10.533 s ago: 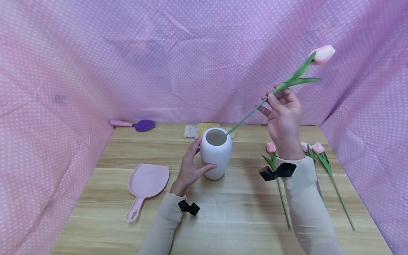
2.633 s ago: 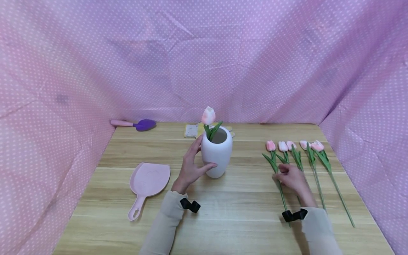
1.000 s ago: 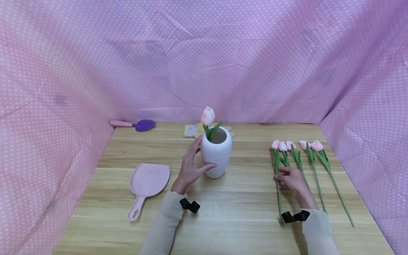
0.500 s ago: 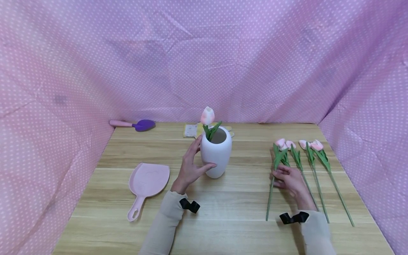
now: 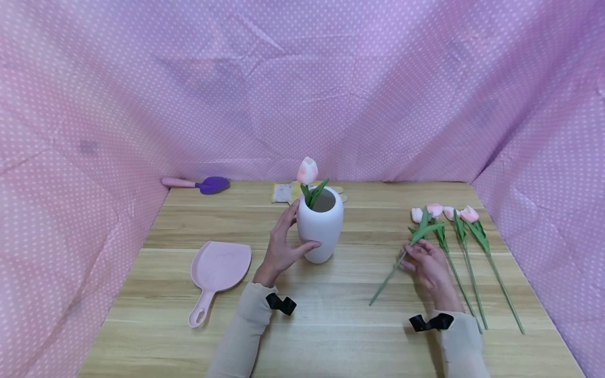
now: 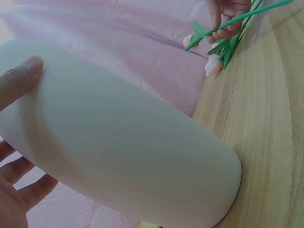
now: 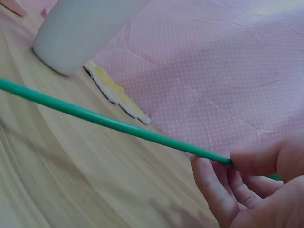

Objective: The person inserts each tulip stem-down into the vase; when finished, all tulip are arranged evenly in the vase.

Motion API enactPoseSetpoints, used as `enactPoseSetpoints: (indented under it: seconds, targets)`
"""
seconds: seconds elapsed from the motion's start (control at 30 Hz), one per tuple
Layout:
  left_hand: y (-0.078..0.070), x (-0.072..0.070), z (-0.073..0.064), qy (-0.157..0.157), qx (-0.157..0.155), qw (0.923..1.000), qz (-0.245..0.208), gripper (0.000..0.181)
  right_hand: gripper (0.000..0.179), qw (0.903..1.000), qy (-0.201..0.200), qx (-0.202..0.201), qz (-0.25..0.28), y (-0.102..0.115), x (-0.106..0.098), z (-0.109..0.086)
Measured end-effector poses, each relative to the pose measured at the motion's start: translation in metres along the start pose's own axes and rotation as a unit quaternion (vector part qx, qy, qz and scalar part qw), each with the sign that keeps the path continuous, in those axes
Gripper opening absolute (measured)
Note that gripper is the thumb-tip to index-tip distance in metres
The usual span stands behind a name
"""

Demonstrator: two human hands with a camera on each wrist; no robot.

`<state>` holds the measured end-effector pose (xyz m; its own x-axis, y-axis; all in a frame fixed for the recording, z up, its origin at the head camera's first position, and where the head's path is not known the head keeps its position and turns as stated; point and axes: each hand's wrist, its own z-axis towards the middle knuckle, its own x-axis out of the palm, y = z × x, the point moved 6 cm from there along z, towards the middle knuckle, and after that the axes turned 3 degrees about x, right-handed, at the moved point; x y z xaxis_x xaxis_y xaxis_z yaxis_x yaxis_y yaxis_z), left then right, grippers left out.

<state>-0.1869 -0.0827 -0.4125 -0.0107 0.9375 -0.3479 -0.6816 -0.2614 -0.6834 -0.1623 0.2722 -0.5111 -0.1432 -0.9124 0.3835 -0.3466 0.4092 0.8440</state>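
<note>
In the head view my left hand (image 5: 282, 249) holds the side of a white vase (image 5: 321, 236) that stands upright on the table. One pink-and-white tulip (image 5: 308, 171) leans in its mouth at the left rim. To the right, my right hand (image 5: 429, 265) pinches another tulip by its green stem (image 5: 388, 277), the stem's lower end slanting towards the left front. That tulip's bloom overlaps those of the lying tulips. The right wrist view shows thumb and fingertips on the stem (image 7: 118, 125); in the left wrist view the vase (image 6: 133, 133) fills the middle.
Several more tulips (image 5: 479, 236) lie on the table at the right. On the left lies a pink dustpan (image 5: 221, 268). A purple trowel (image 5: 215, 185) is at the back left, and a yellow-and-white glove (image 5: 283, 193) lies behind the vase. Pink dotted cloth (image 5: 236, 105) encloses the table.
My right hand has taken the leftmost lying tulip by its stem and turned it, swinging the lower end leftwards. Earlier, a tulip went into the vase. The left hand stays on the vase.
</note>
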Motion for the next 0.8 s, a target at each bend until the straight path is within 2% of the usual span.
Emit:
enactPoseSetpoints:
  seconds: [0.17, 0.37, 0.57, 0.8]
  targets:
    - [0.001, 0.0, 0.0, 0.0, -0.002, 1.0, -0.001, 0.106, 0.022, 0.9989, -0.013, -0.015, 0.043, 0.003, 0.005, -0.002]
    - [0.0, 0.001, 0.001, 0.0, -0.002, 1.0, -0.003, 0.105, 0.02, 0.9942, -0.025, -0.06, 0.086, 0.006, 0.008, -0.004]
    - [-0.001, 0.0, 0.001, -0.002, 0.0, 1.0, -0.002, 0.105, 0.019, 0.9784, -0.036, -0.106, 0.174, 0.009, 0.006, -0.006]
    - [0.0, 0.0, 0.0, -0.004, 0.002, 1.0, 0.001, 0.106, 0.015, 0.9633, -0.063, -0.131, 0.225, 0.012, 0.001, -0.005]
